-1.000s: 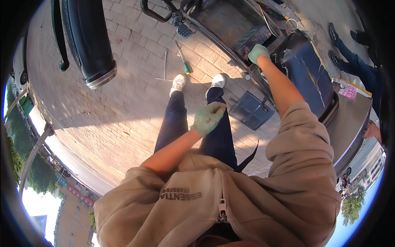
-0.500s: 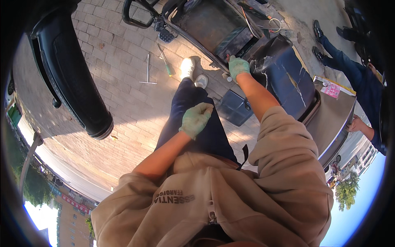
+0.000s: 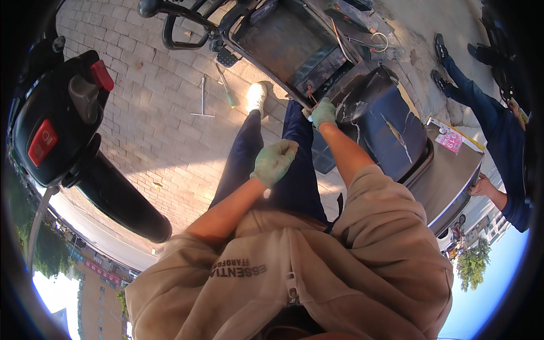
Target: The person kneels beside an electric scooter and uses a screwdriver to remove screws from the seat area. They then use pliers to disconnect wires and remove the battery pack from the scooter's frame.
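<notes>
- The left hand [image 3: 275, 163], in a pale green glove, is drawn closed in a loose fist in front of the person's dark trousers [image 3: 294, 195]; whether something small sits inside it cannot be told.
- The right hand [image 3: 324, 113], gloved alike, reaches to the lower edge of the vehicle's open compartment [image 3: 320, 79]; its fingers are turned away, so its grip cannot be made out.
- Just beyond the right hand, a thin red wire [image 3: 310, 90] shows at the compartment's near edge.
- The compartment lies between a wide, dark, worn floor tray [image 3: 283, 42] and a dark blue seat [image 3: 391, 127] whose cover is cracked and split.
- A pale loop of cable [image 3: 381, 43] lies on the far side of the compartment.
- On the paving [image 3: 164, 113], a T-shaped metal tool [image 3: 203, 97] lies just beside a screwdriver [image 3: 228, 90] with a green handle.
- A dark flat panel [image 3: 323, 156] lies on the ground, partly hidden by the right forearm.
- At the left, a black handlebar grip [image 3: 122, 195] carries a switch housing with red buttons.
- At the right, another person's hand [image 3: 481, 186] touches the edge of a grey box [image 3: 447, 178] behind the seat.
</notes>
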Demonstrator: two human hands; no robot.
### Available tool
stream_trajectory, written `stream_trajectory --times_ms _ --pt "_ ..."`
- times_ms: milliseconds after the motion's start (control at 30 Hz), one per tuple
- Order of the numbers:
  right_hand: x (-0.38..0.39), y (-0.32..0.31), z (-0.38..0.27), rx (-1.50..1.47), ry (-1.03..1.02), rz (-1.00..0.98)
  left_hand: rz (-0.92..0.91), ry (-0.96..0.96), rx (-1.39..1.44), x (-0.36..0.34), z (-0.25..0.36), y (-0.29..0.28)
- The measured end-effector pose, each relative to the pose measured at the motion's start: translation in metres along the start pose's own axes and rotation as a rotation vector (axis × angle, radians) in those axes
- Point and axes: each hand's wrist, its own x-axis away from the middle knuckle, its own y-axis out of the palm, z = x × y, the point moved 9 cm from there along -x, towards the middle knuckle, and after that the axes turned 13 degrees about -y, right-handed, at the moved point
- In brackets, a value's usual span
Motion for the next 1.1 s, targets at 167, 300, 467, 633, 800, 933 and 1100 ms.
stream_trajectory --times_ms 167,300,467,633,800,933,1100 --pt "0.008 -0.001 0.008 -0.118 0.271 -0.021 0.056 0.020 -0.028 -0.025 0.007 0.008" --pt "0.004 -0.012 -0.011 -0.039 0.265 -0.129 0.007 -0.071 0.023 -0.061 -0.004 0.034" --pt "-0.024 -0.018 -0.047 0.344 -0.150 -0.394 -0.082 -0.288 0.251 -0.111 -0.005 0.065" --pt "-0.031 -0.018 -0.028 0.231 0.113 -0.372 -0.206 -0.604 0.793 -0.158 -0.009 0.102" --pt "-0.035 -0.034 -0.024 0.073 0.128 -0.239 -0.288 -0.640 1.237 -0.217 -0.035 0.146" --pt "-0.034 -0.040 -0.024 0.012 0.170 -0.258 -1.199 -0.835 2.151 -0.220 -0.004 0.186" --pt "-0.037 -0.041 -0.022 0.071 0.180 -0.242 -0.969 -1.062 4.025 -0.222 0.024 0.164"
